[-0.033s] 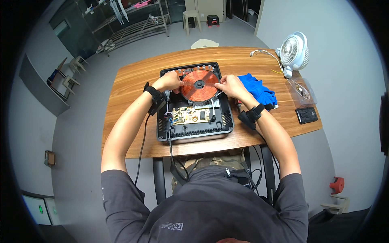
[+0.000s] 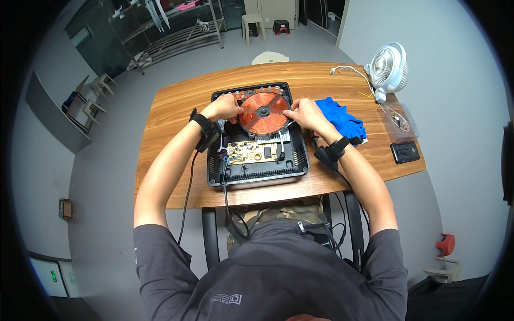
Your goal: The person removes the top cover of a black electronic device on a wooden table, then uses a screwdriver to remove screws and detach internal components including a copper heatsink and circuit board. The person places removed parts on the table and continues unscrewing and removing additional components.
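Observation:
An opened induction cooker with a black base (image 2: 258, 179) lies on the wooden table in front of me. Its round copper induction coil (image 2: 259, 124) sits in the far part of the base, with a dark hub at its centre. My left hand (image 2: 227, 108) grips the coil's left edge between thumb and fingers. On the opposite edge, my right hand (image 2: 304, 114) pinches the coil, its thumb and forefinger over the rim. Nearer to me in the base is a yellowish circuit board (image 2: 246, 152), with wires at its left. A control strip (image 2: 262, 91) runs along the far side.
A crumpled blue cloth (image 2: 340, 119) lies right of the cooker, with a red-handled screwdriver (image 2: 315, 140) partly under my right wrist. Farther right are a white fan (image 2: 386, 67), a clear plastic tray (image 2: 399, 120) and a black phone-like object (image 2: 405, 152). Cables hang over the table's near edge.

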`<state>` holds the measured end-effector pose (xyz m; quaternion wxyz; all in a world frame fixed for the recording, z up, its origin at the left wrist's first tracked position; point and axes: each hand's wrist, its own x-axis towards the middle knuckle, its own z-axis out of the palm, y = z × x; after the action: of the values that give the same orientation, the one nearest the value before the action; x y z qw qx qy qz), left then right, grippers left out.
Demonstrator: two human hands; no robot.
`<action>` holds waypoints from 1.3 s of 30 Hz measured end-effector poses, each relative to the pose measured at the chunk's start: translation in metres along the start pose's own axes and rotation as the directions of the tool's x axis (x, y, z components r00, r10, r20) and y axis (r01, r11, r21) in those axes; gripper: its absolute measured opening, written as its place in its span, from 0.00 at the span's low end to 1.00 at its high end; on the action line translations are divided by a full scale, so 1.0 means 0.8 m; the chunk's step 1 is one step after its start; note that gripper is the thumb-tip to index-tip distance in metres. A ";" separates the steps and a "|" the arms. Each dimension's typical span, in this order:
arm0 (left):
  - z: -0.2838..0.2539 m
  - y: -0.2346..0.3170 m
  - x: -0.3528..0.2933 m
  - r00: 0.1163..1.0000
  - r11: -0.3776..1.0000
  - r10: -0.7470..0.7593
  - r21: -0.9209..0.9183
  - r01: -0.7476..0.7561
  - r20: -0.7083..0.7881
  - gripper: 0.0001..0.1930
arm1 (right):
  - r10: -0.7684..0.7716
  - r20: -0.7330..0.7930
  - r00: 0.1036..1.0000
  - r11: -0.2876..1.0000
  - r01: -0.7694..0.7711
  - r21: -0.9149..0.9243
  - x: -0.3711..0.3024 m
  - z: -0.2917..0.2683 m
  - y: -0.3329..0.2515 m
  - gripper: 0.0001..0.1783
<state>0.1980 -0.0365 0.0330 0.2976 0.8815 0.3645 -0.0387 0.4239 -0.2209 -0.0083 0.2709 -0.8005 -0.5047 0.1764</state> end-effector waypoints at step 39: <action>-0.017 -0.079 -0.127 0.987 0.999 -0.026 0.015 0.028 -0.157 0.14 | 0.068 0.003 0.998 0.910 -0.061 -0.411 -0.020 -0.034 0.051 0.26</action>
<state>0.0796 -0.0561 0.0419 0.2597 0.8794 0.3984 0.0238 0.4613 -0.2560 -0.0111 0.0867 -0.8542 -0.5061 0.0822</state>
